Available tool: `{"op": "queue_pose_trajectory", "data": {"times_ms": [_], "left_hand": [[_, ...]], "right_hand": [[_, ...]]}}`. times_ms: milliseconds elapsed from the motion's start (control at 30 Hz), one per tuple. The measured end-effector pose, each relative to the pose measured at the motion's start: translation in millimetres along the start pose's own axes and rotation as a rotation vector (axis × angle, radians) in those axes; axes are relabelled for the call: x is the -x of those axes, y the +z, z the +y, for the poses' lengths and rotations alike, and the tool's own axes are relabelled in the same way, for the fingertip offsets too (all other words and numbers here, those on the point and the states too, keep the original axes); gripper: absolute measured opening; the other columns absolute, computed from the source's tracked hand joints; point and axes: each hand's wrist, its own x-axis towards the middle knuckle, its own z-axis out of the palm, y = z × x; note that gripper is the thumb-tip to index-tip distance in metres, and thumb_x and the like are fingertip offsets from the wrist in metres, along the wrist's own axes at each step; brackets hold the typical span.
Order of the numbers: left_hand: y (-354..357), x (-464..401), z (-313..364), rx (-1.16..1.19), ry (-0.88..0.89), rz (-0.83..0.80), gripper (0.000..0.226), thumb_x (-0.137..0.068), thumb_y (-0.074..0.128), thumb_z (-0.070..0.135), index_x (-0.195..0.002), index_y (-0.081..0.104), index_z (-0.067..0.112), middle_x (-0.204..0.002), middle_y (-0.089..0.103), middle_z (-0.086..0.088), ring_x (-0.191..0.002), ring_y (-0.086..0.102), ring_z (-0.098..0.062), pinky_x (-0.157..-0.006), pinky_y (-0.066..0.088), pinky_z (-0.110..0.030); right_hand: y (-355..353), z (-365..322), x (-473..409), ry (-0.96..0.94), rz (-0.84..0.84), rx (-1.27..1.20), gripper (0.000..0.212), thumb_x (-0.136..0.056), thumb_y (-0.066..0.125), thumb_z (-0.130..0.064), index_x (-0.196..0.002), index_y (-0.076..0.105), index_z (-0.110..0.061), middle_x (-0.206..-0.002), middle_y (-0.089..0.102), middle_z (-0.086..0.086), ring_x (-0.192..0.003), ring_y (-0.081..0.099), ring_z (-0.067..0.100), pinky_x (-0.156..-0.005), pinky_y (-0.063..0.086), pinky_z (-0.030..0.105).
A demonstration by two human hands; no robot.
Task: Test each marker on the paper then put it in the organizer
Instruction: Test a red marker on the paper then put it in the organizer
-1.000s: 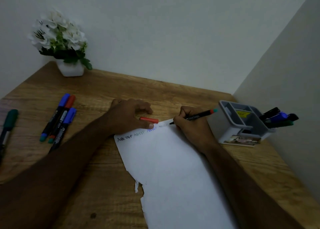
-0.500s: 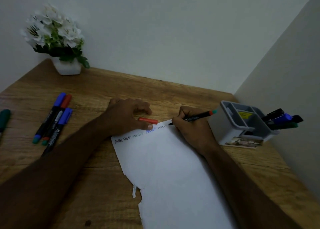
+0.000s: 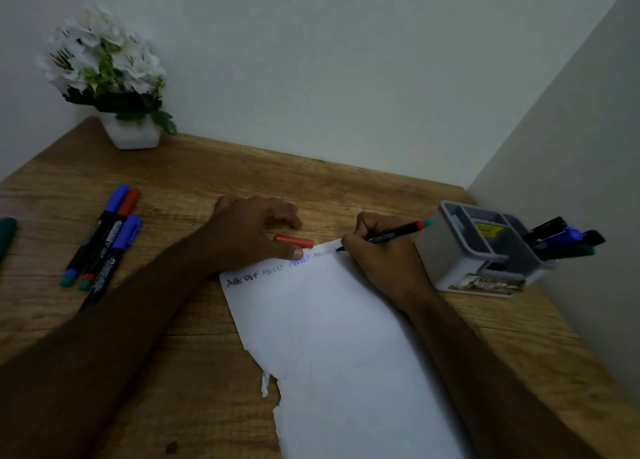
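At the paper's point(image 3: 339, 337) top edge, right hand point(image 3: 381, 261) fingers pinch the marker point(image 3: 391, 234) to write, while left hand point(image 3: 249, 233) fingers curl around its red cap point(image 3: 294, 241), thumb pinning the sheet.

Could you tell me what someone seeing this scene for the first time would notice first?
Most likely the right hand writing with a black marker at the top edge of the torn white paper, mid-desk, while the left hand holds a red cap. Next, the white flowers at the far left corner and the grey organizer with markers on the right.
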Motion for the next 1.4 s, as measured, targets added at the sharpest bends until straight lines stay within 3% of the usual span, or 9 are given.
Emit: {"op": "queue_pose_trajectory", "data": {"times_ms": [300,500,1100,1400], "left_hand": [[-1.4,0.0,1.9,0.001,-0.012,-0.006,0.052,-0.07,0.071,0.061,-0.118,0.063,0.043,-0.145,0.046,0.02,-0.139,0.034,-0.005,-0.114,0.008,-0.044],[-1.9,-0.5,2.8,-0.005,-0.023,-0.013,0.052,-0.07,0.071,0.061,-0.118,0.063,0.043,-0.145,0.045,0.02,-0.139,0.034,-0.007,-0.114,0.007,-0.045],[0.4,-0.8,-0.4,-0.007,-0.009,-0.004,0.051,-0.07,0.071,0.062,-0.117,0.062,0.044,-0.145,0.045,0.021,-0.14,0.031,-0.002,-0.11,0.008,-0.041],[-0.7,-0.9,0.5,-0.013,-0.019,-0.027,0.052,-0.071,0.071,0.061,-0.118,0.063,0.042,-0.146,0.045,0.02,-0.142,0.027,-0.004,-0.112,0.005,-0.044]], "right_hand": [[1.0,-0.2,-2.2,0.002,0.027,0.006,0.043,-0.076,0.06,0.013,-0.051,0.037,-0.013,-0.052,0.037,-0.002,-0.05,0.032,0.004,-0.048,0.026,0.018],[-0.7,3.2,-2.1,-0.004,0.03,-0.006,0.046,-0.076,0.06,0.013,-0.05,0.036,-0.017,-0.047,0.037,-0.014,-0.047,0.034,0.001,-0.047,0.027,0.012],[0.6,1.4,-2.5,-0.013,0.046,0.006,0.043,-0.074,0.06,0.015,-0.051,0.036,-0.013,-0.049,0.035,-0.006,-0.047,0.031,0.002,-0.046,0.026,0.014],[-1.2,4.2,-1.7,-0.008,0.027,0.001,0.048,-0.075,0.059,0.015,-0.05,0.034,-0.017,-0.045,0.034,-0.014,-0.046,0.031,0.002,-0.046,0.025,0.013]]}}
